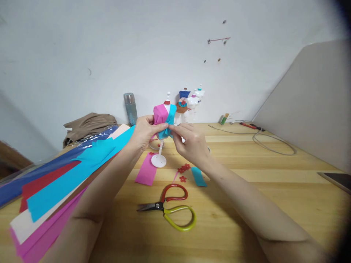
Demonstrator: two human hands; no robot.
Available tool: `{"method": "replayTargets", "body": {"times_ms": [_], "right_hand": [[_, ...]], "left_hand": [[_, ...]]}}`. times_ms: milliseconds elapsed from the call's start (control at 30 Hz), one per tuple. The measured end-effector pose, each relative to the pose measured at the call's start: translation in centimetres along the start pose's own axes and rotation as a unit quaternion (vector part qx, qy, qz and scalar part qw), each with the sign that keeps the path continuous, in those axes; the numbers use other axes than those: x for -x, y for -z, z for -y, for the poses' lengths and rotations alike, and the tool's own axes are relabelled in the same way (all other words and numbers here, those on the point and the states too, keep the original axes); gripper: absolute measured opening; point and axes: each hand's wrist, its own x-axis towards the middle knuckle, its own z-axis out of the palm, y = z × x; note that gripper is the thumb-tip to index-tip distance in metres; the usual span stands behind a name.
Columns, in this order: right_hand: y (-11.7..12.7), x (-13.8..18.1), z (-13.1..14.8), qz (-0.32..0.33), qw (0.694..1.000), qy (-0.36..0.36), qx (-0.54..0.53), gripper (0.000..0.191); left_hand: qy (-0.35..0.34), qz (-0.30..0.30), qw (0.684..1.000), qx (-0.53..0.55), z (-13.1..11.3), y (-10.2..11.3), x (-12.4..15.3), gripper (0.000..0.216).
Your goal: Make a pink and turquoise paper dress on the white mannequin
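Note:
A small white mannequin on a round white stand is lifted above the wooden table. It is wrapped in pink and turquoise crepe paper. My left hand is closed round the paper-wrapped body from the left. My right hand pinches the turquoise paper at the waist from the right.
Scissors with red and yellow handles lie near me. A pink strip, a turquoise scrap and small red paper flowers lie under my hands. Stacked coloured paper sheets fill the left. Dressed mannequins, a steel flask, cables stand behind.

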Motion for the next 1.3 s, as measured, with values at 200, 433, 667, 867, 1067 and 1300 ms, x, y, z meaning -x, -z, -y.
{"method": "replayTargets", "body": {"times_ms": [200, 433, 667, 867, 1067, 1300], "right_hand": [[1.3, -0.8, -0.3, 0.06, 0.981, -0.083, -0.165, 0.033], [1.9, -1.5, -1.7, -0.074, 0.937, -0.25, -0.231, 0.012], [1.1, -1.7, -1.2, -0.014, 0.909, -0.294, -0.296, 0.014], [1.2, -1.8, -0.3, -0.02, 0.895, -0.321, -0.31, 0.019], [0.8, -1.6, -0.1, -0.031, 0.901, -0.307, -0.305, 0.015], [1.2, -1.3, -0.3, -0.104, 0.919, -0.268, -0.269, 0.018]], "left_hand": [[-0.01, -0.004, 1.0, 0.009, -0.7, 0.5, -0.3, 0.029], [-0.014, 0.012, 1.0, 0.022, -1.1, 0.6, -0.1, 0.033], [-0.009, 0.046, 0.999, 0.006, -1.1, 0.3, 0.3, 0.033], [-0.006, 0.047, 0.999, 0.004, -0.9, 0.1, 0.3, 0.032], [-0.011, 0.05, 0.999, 0.003, -0.6, 0.2, 0.2, 0.03], [-0.018, 0.048, 0.999, -0.01, -0.5, 0.1, 0.2, 0.03]]}}
